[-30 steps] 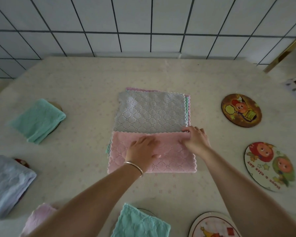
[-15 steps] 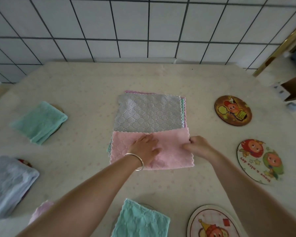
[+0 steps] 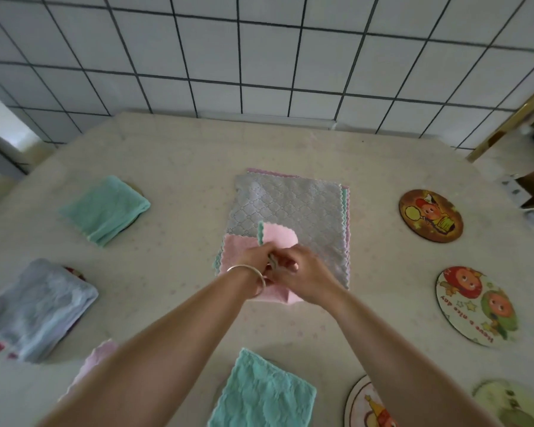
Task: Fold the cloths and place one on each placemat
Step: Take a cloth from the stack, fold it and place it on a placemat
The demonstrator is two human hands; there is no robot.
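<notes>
A pink cloth (image 3: 277, 239) lies on the near left part of a stack of flat cloths whose top one is grey (image 3: 293, 208). Its right part is lifted and curled over toward the left. My left hand (image 3: 253, 262) and my right hand (image 3: 302, 272) meet over the pink cloth, both gripping it. Folded cloths cover mats at the left and near: a green one (image 3: 105, 208), a grey-blue one (image 3: 34, 306), a pink one (image 3: 97, 362) and another green one (image 3: 262, 392). Bare round placemats lie at the right: a brown one (image 3: 430, 215) and a white one (image 3: 475, 305).
Two more round placemats sit at the near right edge, one (image 3: 359, 405) beside my right forearm and a greenish one (image 3: 512, 402). A tiled wall (image 3: 259, 57) rises behind the table. A cardboard box (image 3: 530, 186) stands at the far right.
My right hand has carried the pink cloth's right end over to the left, meeting my left hand. The cloth went from a flat half-fold to a curled, narrower shape.
</notes>
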